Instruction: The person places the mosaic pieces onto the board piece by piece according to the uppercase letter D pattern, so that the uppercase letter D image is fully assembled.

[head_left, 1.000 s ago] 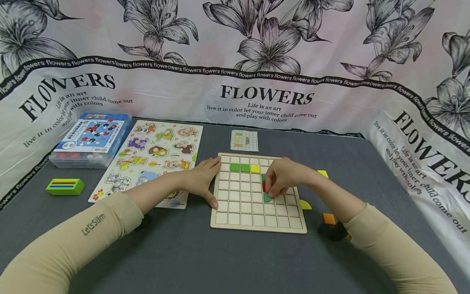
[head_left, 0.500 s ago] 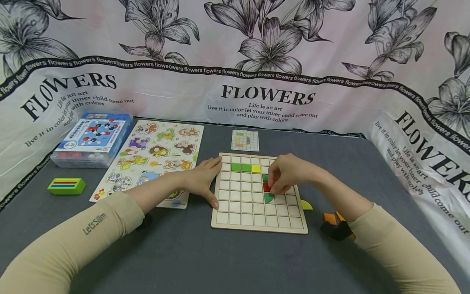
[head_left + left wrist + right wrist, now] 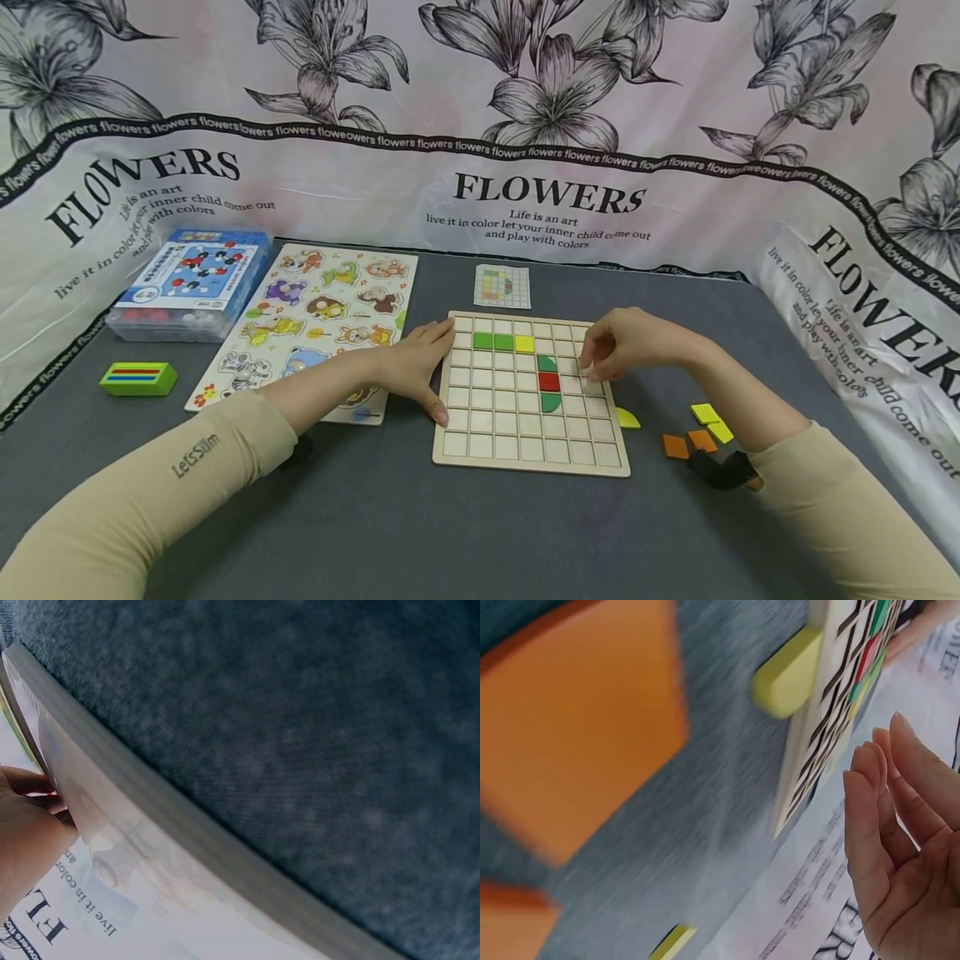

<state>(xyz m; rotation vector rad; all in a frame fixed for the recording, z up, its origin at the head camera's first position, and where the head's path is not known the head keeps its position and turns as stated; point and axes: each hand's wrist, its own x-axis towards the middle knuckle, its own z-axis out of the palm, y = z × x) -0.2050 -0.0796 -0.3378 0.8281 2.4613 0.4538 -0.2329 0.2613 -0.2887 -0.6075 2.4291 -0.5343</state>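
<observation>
A wooden grid board [image 3: 517, 446] lies in the middle of the table in the head view. My left hand [image 3: 412, 372] rests along its left edge with the fingers spread. Two green squares [image 3: 493, 342] and a yellow square [image 3: 524, 344] sit in one upper row. Below and to the right, a red square [image 3: 549, 382] lies between two green rounded-corner pieces [image 3: 551, 403]. Over the board's right edge hovers my right hand [image 3: 633, 340]; in the right wrist view its fingers [image 3: 864, 802] are loosely bent with nothing between them.
Right of the board lie a yellow rounded piece [image 3: 627, 418], yellow squares [image 3: 705, 413] and orange squares [image 3: 675, 447]. A pattern card [image 3: 502, 287] lies behind it. An animal puzzle board [image 3: 300, 321], a boxed set [image 3: 187, 287] and a green striped block [image 3: 138, 379] are at left.
My right hand has drawn back rightward from the red square and lower green piece, uncovering them and the yellow squares at right. My left hand has stayed at the board's edge.
</observation>
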